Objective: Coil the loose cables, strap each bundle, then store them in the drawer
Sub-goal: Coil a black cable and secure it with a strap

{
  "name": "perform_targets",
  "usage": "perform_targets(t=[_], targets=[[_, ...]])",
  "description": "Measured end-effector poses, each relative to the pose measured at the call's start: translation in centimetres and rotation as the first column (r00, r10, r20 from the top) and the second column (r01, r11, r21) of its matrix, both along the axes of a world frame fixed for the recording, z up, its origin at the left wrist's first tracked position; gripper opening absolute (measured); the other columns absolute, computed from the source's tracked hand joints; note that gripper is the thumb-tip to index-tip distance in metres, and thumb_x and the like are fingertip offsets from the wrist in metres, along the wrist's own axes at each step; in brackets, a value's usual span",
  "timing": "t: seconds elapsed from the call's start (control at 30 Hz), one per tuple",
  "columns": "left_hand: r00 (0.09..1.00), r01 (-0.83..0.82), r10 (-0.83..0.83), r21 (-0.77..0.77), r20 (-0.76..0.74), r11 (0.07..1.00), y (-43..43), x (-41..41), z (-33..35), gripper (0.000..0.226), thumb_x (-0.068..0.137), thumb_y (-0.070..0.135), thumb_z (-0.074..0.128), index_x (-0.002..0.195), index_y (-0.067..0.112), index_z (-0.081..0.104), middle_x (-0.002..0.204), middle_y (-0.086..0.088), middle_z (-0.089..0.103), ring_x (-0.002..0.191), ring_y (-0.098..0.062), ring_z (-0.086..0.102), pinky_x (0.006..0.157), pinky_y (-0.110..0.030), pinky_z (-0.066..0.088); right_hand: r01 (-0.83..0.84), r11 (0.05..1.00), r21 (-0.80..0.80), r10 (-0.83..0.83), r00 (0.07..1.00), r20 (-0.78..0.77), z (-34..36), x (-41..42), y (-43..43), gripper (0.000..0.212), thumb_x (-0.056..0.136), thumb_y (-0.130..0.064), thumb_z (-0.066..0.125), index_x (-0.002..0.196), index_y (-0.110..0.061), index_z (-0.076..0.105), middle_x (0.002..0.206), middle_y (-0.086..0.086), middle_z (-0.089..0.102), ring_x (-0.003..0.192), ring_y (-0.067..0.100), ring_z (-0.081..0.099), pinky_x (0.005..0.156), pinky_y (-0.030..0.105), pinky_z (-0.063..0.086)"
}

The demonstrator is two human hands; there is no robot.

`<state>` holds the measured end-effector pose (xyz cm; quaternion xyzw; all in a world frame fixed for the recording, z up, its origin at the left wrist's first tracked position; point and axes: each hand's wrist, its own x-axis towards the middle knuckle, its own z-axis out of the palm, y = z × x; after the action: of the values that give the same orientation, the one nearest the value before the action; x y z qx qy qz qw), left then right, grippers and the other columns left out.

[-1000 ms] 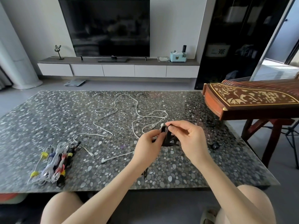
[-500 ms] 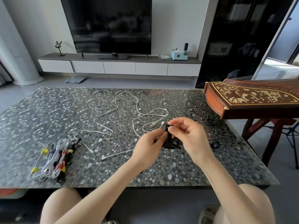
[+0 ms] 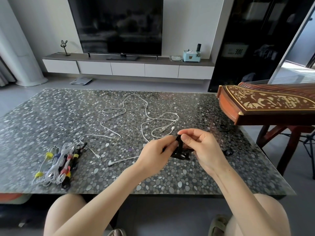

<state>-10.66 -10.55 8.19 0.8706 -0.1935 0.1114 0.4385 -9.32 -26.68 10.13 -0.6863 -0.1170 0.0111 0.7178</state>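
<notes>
A coiled black cable bundle (image 3: 181, 153) is held just above the pebble-patterned table (image 3: 51, 120), right of centre. My left hand (image 3: 156, 155) grips its left side. My right hand (image 3: 202, 147) pinches a black strap at the top of the bundle between thumb and forefinger. Much of the bundle is hidden between my fingers. Loose white cables (image 3: 129, 120) sprawl over the middle of the table. Several strapped bundles (image 3: 59, 163) with yellow, red and blue ties lie at the near left.
A wooden zither (image 3: 265, 106) on a stand overhangs the table's right edge. Two small black items (image 3: 228, 152) lie on the table to the right of my hands. A low white TV cabinet with drawers (image 3: 127, 68) stands against the far wall.
Both hands stayed at the black bundle and sank slightly toward the table. My right fingers shifted on the strap at its top.
</notes>
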Motion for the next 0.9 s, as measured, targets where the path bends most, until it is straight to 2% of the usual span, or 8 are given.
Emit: perform_targets(t=[0.07, 0.17, 0.27, 0.37, 0.47, 0.67, 0.8, 0.9], targets=[[1.000, 0.009, -0.009, 0.009, -0.007, 1.000, 0.1, 0.0, 0.1, 0.037, 0.097, 0.020, 0.048, 0.073, 0.047, 0.047, 0.056, 0.018, 0.049, 0.047, -0.006, 0.039, 0.046, -0.018, 0.030, -0.020, 0.999, 0.034, 0.021, 0.999, -0.029, -0.1, -0.1, 0.1, 0.011, 0.082, -0.010, 0.067, 0.084, -0.018, 0.074, 0.079, 0.002, 0.073, 0.075, 0.012, 0.066, 0.068, 0.018, 0.053], [1.000, 0.020, -0.019, 0.065, -0.017, 0.998, 0.2, -0.1, 0.4, 0.038, 0.097, 0.022, 0.048, 0.071, 0.049, 0.045, 0.058, 0.018, 0.050, 0.049, -0.007, 0.040, 0.048, -0.020, 0.031, -0.049, 0.994, 0.094, 0.055, 0.997, -0.063, -0.2, -0.2, 0.0, 0.014, 0.073, -0.018, 0.067, 0.085, -0.016, 0.074, 0.080, 0.004, 0.073, 0.075, 0.014, 0.066, 0.068, 0.019, 0.053], [0.999, 0.028, -0.023, 0.188, -0.027, 0.982, 0.3, 0.0, 1.0, 0.029, 0.098, 0.025, 0.047, 0.071, 0.037, 0.045, 0.054, 0.009, 0.046, 0.050, -0.009, 0.040, 0.050, -0.025, 0.032, -0.049, 0.972, 0.231, 0.085, 0.986, -0.146, -0.6, -0.2, -0.1, 0.018, 0.070, -0.014, 0.067, 0.087, -0.009, 0.072, 0.078, 0.009, 0.068, 0.070, 0.017, 0.060, 0.068, 0.021, 0.053], [0.997, 0.044, -0.027, 0.271, -0.067, 0.962, 0.4, 0.2, 1.5, 0.023, 0.098, 0.027, 0.046, 0.075, 0.022, 0.048, 0.060, 0.002, 0.051, 0.052, -0.011, 0.042, 0.053, -0.031, 0.036, -0.041, 0.932, 0.359, 0.125, 0.969, -0.214, -1.0, -0.3, -0.1, 0.015, 0.071, -0.009, 0.064, 0.083, -0.008, 0.071, 0.070, 0.011, 0.064, 0.060, 0.016, 0.060, 0.063, 0.022, 0.054], [0.995, 0.051, -0.024, 0.278, -0.097, 0.959, 0.4, 0.2, 1.5, 0.027, 0.097, 0.027, 0.048, 0.069, 0.024, 0.047, 0.059, 0.004, 0.048, 0.053, -0.009, 0.041, 0.052, -0.026, 0.032, -0.033, 0.896, 0.443, 0.162, 0.953, -0.256, -1.4, -0.6, 0.0, 0.013, 0.073, -0.007, 0.061, 0.075, -0.012, 0.073, 0.060, 0.008, 0.062, 0.053, 0.013, 0.061, 0.058, 0.022, 0.054], [0.987, 0.043, -0.011, 0.198, -0.160, 0.979, 0.4, 0.0, 0.8, 0.034, 0.097, 0.028, 0.048, 0.064, 0.034, 0.045, 0.055, 0.017, 0.047, 0.052, -0.003, 0.040, 0.049, -0.020, 0.027, -0.094, 0.927, 0.364, 0.177, 0.963, -0.202, -1.9, -0.7, -0.1, 0.013, 0.072, -0.012, 0.064, 0.076, -0.015, 0.076, 0.067, 0.002, 0.067, 0.057, 0.008, 0.060, 0.061, 0.019, 0.053], [0.993, 0.035, -0.008, 0.220, -0.122, 0.975, 0.3, 0.0, 0.6, 0.027, 0.097, 0.029, 0.047, 0.069, 0.028, 0.048, 0.056, 0.009, 0.044, 0.053, -0.006, 0.041, 0.051, -0.026, 0.030, -0.108, 0.955, 0.276, 0.156, 0.975, -0.161, -2.0, -0.6, -0.2, 0.012, 0.072, -0.013, 0.066, 0.078, -0.014, 0.076, 0.070, 0.001, 0.069, 0.063, 0.008, 0.064, 0.063, 0.018, 0.053], [0.995, 0.048, -0.027, 0.209, -0.100, 0.977, 0.2, -0.3, 0.5, 0.029, 0.097, 0.029, 0.047, 0.068, 0.033, 0.046, 0.062, 0.003, 0.051, 0.056, -0.011, 0.044, 0.055, -0.032, 0.037, -0.094, 0.967, 0.239, 0.134, 0.978, -0.159, -2.3, -0.5, -0.3, 0.013, 0.071, -0.014, 0.067, 0.081, -0.013, 0.074, 0.070, 0.000, 0.069, 0.063, 0.005, 0.063, 0.060, 0.015, 0.051]])
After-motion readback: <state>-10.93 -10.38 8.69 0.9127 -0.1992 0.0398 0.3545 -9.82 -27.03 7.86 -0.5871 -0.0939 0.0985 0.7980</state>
